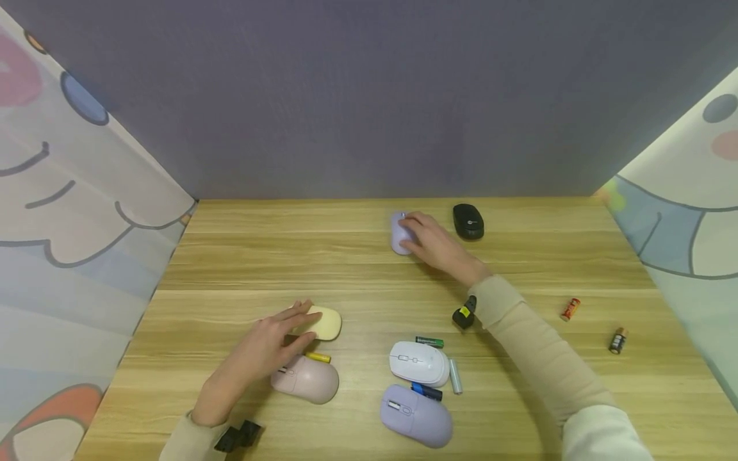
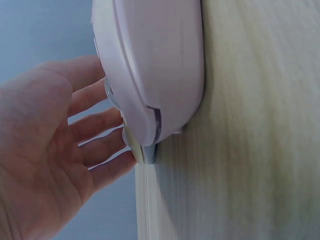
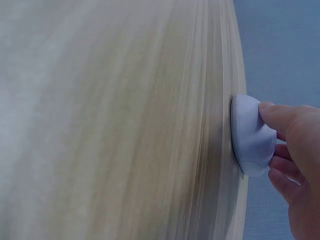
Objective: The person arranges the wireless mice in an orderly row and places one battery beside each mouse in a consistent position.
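Two computer mice under hand: one small, lavender, rounded plastic mouse [image 1: 396, 234] at the far middle of the wood-grain table [image 1: 230, 256], apparently resting flat; one pale-yellow, rounded plastic mouse [image 1: 330, 323], nearer and to the left. Right hand [image 1: 438, 246] with thumb and fingers curled round the lavender sides; best to pinch lightly and low, level with the tabletop. Left hand [image 1: 268, 342] with fingers loosely spread, nearly straight, over the yellow top; no firm grip to be made out. Better to press gently there, so as not to nudge the slim yellow battery [image 1: 318, 357] or the beige-pink plastic mouse [image 1: 311, 382] just on the near side. Right of the lavender one, a glossy black plastic mouse [image 1: 468, 221]: leave a gap. Nearer, right of centre, a white plastic mouse [image 1: 416, 362] and a larger lavender plastic mouse [image 1: 418, 417]: lift the beige right sleeve [image 1: 542, 339] well clear.
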Tool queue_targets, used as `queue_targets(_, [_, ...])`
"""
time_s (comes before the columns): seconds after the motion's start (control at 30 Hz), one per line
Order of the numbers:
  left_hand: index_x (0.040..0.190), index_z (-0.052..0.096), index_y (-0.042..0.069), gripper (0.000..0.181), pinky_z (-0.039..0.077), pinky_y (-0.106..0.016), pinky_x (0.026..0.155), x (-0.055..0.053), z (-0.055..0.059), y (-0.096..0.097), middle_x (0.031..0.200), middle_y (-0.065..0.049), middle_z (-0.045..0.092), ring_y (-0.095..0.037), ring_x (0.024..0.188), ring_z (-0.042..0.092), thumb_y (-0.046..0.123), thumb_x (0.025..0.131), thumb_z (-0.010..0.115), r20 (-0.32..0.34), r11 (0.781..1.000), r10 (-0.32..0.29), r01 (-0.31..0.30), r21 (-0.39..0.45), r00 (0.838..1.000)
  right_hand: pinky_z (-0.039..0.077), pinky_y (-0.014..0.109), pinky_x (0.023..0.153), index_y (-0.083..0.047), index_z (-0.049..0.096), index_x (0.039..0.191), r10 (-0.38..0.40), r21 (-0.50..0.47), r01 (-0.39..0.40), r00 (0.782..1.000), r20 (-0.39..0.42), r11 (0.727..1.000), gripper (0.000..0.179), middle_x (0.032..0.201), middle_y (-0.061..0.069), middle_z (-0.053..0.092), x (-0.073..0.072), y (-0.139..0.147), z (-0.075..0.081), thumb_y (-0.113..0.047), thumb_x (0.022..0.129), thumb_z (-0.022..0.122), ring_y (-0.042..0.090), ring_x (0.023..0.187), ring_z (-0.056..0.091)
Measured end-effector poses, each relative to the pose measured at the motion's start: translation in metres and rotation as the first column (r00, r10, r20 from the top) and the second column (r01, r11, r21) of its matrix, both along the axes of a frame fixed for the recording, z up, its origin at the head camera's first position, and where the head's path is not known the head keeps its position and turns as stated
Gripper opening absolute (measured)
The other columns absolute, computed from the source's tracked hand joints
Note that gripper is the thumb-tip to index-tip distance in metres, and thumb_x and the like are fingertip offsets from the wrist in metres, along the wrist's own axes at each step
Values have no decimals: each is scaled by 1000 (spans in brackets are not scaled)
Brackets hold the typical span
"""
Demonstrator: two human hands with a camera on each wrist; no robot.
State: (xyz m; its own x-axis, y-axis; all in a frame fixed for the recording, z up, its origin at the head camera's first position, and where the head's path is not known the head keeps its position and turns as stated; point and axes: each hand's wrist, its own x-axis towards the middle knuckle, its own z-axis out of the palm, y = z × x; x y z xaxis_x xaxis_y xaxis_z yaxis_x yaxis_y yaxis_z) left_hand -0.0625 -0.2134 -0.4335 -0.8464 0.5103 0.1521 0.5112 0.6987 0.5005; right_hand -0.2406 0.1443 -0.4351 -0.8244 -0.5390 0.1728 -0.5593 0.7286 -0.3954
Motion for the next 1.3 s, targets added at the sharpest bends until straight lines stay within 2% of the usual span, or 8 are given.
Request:
queue_targets(0.6, [134,69,9,39,52,-58,100,1,-2,0,144,-25,58,-44,129,60,17,96,74,-11,1000,-1,0,-7,1000,35,48,122,2,51,148,-48,-18,50,996,75,999,53,152,22,46,-16,-11,-2,-23,103,66,37,143,43])
queue_targets(1.3, [135,69,9,39,52,-58,101,3,-1,0,146,-24,57,-43,130,59,18,97,73,20,1000,8,-8,-2,1000,38,48,120,1,53,147,-76,-31,79,994,76,996,52,150,20,48,-19,-15,-5,-22,102,67,37,142,44])
